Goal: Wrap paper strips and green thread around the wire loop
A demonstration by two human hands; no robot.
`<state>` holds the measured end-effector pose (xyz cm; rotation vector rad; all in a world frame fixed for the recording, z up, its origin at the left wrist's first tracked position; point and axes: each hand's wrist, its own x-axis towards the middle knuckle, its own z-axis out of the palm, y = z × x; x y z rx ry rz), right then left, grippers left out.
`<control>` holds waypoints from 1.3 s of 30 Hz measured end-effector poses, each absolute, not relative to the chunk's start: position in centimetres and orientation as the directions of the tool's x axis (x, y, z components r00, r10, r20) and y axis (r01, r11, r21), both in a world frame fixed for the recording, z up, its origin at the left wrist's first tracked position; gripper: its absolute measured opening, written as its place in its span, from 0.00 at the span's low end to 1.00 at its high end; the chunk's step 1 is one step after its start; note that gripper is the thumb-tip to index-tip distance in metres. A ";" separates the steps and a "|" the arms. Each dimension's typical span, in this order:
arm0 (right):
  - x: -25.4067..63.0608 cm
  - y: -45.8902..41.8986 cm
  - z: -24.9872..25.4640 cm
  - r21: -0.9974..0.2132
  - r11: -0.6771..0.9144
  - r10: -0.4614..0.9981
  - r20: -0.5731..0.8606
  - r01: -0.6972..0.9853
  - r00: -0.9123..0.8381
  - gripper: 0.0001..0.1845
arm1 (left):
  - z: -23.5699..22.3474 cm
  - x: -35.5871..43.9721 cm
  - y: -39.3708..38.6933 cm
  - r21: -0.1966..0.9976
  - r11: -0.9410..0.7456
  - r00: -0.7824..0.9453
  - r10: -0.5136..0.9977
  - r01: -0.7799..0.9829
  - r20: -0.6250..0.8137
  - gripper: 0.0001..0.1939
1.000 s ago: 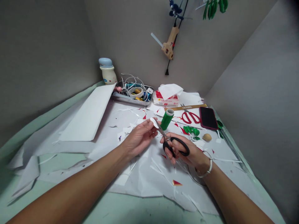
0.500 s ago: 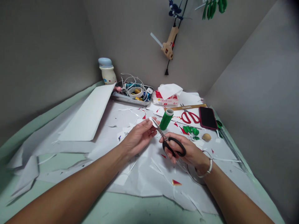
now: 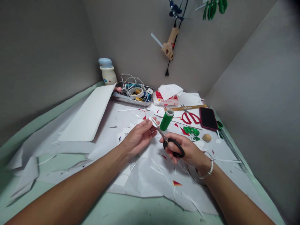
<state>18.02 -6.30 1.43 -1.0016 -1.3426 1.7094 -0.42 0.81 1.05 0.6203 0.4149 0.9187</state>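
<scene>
Desk (image 3: 131, 209): pale green top, mostly covered by white paper, creased and torn along the near edge.

Card sheet (image 3: 91, 115): large, white, lying at the left and reaching the tray.

Metal tray (image 3: 124, 99): at the back, filled with looped white cord (image 3: 140, 79), a tape roll (image 3: 136, 93) and small oddments (several too jumbled to name).

Tissue pack (image 3: 164, 100): red and white, right of the tray, a loose white tissue on top.

Right hand (image 3: 187, 148): fingers closed through and around the handles of the black-handled scissors.

Left hand (image 3: 140, 134): thumb and forefinger pinched on the white piece, the other fingers loosely curled.

Phone (image 3: 208, 118): dark screen, lying far right beside the red-handled scissors (image 3: 191, 118).

Black-handled scissors (image 3: 180, 151): held above the desk, blades pointing up and left onto the white piece. Probably rigid and fairly light; the loops are the sound hold, the blades to be avoided.

Thread spool (image 3: 167, 121): green, just beyond the blades, leaning slightly to the right.

Green leaf shapes (image 3: 191, 131): a bunch, right of the spool, near a tan ball (image 3: 207, 137).

White piece (image 3: 151, 120): small, rounded, between left fingers and blades (whether any cut runs into it cannot be told). Likely thin, very light, easily creased; best pinched at the rim, clear of the steel.
</scene>
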 end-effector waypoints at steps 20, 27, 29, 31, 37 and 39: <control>17.8 -6.2 1.3 -0.986 -0.157 0.899 -0.117 -0.062 -0.422 0.19 | 1.1 -0.4 0.8 0.657 0.465 0.551 0.830 -0.594 -0.089 0.07; 17.5 -6.2 1.9 -0.993 -0.110 0.929 -0.114 0.033 -0.353 0.17 | 1.5 -0.6 1.0 0.683 0.438 0.532 0.843 -0.585 -0.085 0.10; 17.4 -6.1 1.7 -0.992 -0.104 0.937 -0.123 0.073 -0.327 0.17 | 1.4 -0.7 1.3 0.712 0.392 0.470 0.877 -0.583 -0.098 0.09; 17.3 -5.9 1.3 -0.988 -0.099 0.944 -0.132 0.122 -0.301 0.18 | 1.1 -0.7 1.6 0.776 0.318 0.367 0.923 -0.545 -0.120 0.07; 17.3 -5.8 0.4 -0.967 -0.040 0.953 -0.112 0.251 -0.282 0.19 | 0.8 -0.7 1.8 0.856 0.253 0.278 0.951 -0.451 -0.134 0.06; 17.3 -5.8 0.5 -0.956 -0.016 0.957 -0.100 0.294 -0.274 0.18 | 0.8 -0.7 1.8 0.869 0.230 0.275 0.955 -0.438 -0.114 0.07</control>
